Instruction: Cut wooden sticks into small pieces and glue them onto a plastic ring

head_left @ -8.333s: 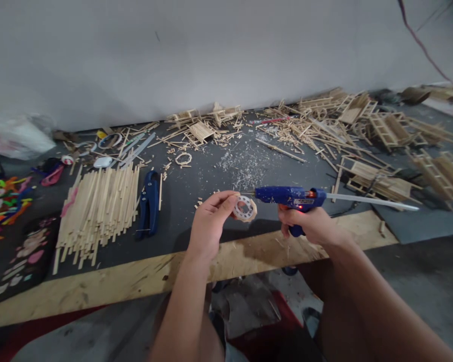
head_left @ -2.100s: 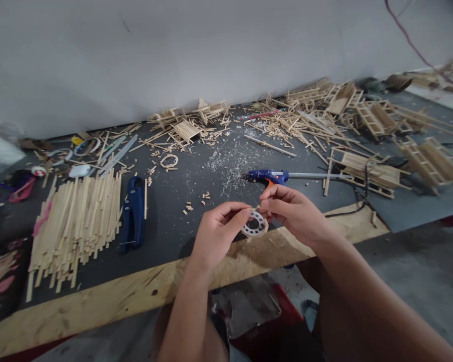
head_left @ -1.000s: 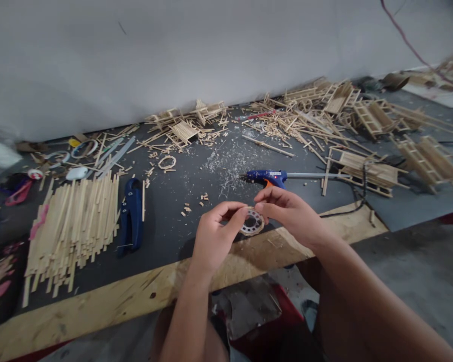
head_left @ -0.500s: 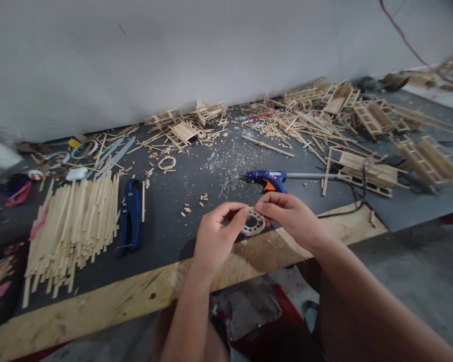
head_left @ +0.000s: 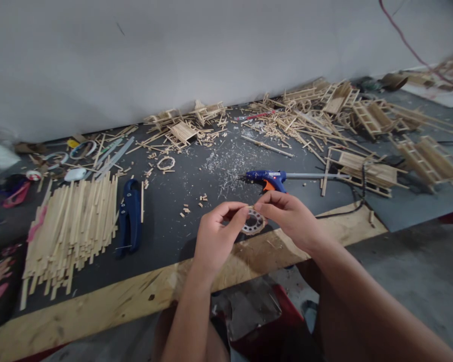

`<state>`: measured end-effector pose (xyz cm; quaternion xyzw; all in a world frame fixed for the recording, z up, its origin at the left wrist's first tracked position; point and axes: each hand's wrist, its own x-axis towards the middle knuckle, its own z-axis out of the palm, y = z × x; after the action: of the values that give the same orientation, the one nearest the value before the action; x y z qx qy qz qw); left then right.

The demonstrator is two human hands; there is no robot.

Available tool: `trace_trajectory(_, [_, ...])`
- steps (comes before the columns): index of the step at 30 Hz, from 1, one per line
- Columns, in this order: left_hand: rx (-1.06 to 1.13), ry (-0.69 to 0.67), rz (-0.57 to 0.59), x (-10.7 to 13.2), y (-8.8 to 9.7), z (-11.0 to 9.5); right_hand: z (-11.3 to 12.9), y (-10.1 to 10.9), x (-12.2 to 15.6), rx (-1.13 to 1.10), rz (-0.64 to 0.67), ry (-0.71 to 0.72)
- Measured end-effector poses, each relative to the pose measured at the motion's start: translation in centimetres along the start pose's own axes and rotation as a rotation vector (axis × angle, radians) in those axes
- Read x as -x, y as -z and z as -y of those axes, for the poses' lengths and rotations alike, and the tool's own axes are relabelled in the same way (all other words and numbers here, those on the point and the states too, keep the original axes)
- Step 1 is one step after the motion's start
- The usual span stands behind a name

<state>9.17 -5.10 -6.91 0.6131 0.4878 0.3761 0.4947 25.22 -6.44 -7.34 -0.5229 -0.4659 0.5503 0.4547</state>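
Observation:
Between my two hands is a small ring [head_left: 253,230], with a grey inner band full of round holes and pale wooden pieces around its edge. My left hand [head_left: 221,234] pinches its left upper side between thumb and fingers. At the top right of the same ring, the fingertips of my right hand [head_left: 290,216] are pressed together on its rim. Just beyond my hands lies a blue glue gun [head_left: 266,176] with an orange trigger, a glue stick out of its back and a small red light on. Whatever the fingertips cover is hidden.
Left of my hands are blue cutters [head_left: 131,216] and a heap of wooden sticks [head_left: 73,226]. Another wooden ring [head_left: 166,163] lies farther back. Small stick-built models [head_left: 366,168] and loose offcuts spread along the right and the wall. A black cord [head_left: 342,214] runs beside my right wrist.
My hands stay almost in place on the ring, with only a slight shift of the fingers along its top. The things on the table have not moved.

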Motion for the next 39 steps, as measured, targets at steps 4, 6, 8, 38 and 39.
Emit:
trace_trajectory(4, [-0.001,0.000,-0.008,0.04,-0.13,0.11,-0.02,0.01,0.00,0.000,-0.005,0.013])
trace_trajectory(6, [0.008,-0.002,-0.018,0.03,-0.18,0.16,0.03,0.01,0.01,-0.001,-0.012,0.006])
trace_trajectory(8, [0.021,-0.009,-0.038,-0.03,-0.18,0.18,0.12,-0.01,0.03,-0.011,-0.010,-0.009])
trace_trajectory(38, [-0.031,-0.074,-0.107,-0.23,-0.64,0.02,0.40,-0.83,0.36,0.128,-0.199,0.122])
trace_trajectory(39, [-0.033,-0.077,-0.110,-0.22,-0.67,0.04,0.44,-0.84,0.38,0.133,-0.202,0.119])
